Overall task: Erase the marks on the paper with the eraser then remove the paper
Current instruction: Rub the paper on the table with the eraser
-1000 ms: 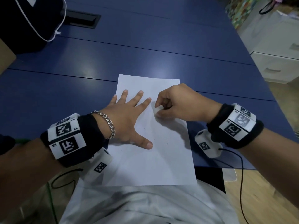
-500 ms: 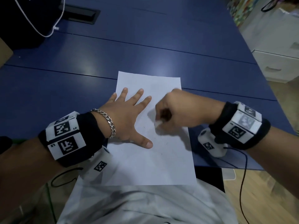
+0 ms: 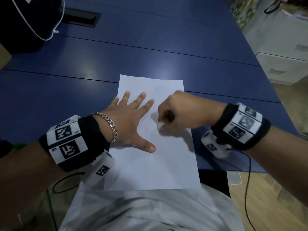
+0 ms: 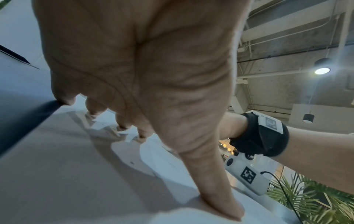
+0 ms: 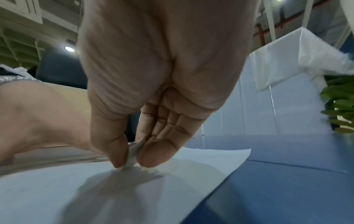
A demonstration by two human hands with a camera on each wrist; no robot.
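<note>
A white sheet of paper (image 3: pixel 158 169) lies on the blue table (image 3: pixel 150 52), its near end hanging over the front edge. Small dark marks show on it near my left thumb. My left hand (image 3: pixel 131 120) lies flat on the paper's left half with fingers spread, pressing it down; the left wrist view shows its fingertips (image 4: pixel 228 210) on the paper (image 4: pixel 57 166). My right hand (image 3: pixel 180 114) pinches a small white eraser (image 3: pixel 160 125) between thumb and fingers and holds it down on the sheet. The right wrist view shows the eraser (image 5: pixel 132 157) touching the paper (image 5: pixel 191 166).
A black bag with a white cord (image 3: pixel 21 22) sits at the table's far left, beside a dark cable slot (image 3: pixel 81 17). White drawers (image 3: pixel 283 64) stand to the right of the table. My white shirt (image 3: pixel 150 212) lies just below the paper's near edge.
My right hand has slid the eraser toward me along the paper, from beside the left index fingertip to nearer the middle. The left hand has stayed pressed flat.
</note>
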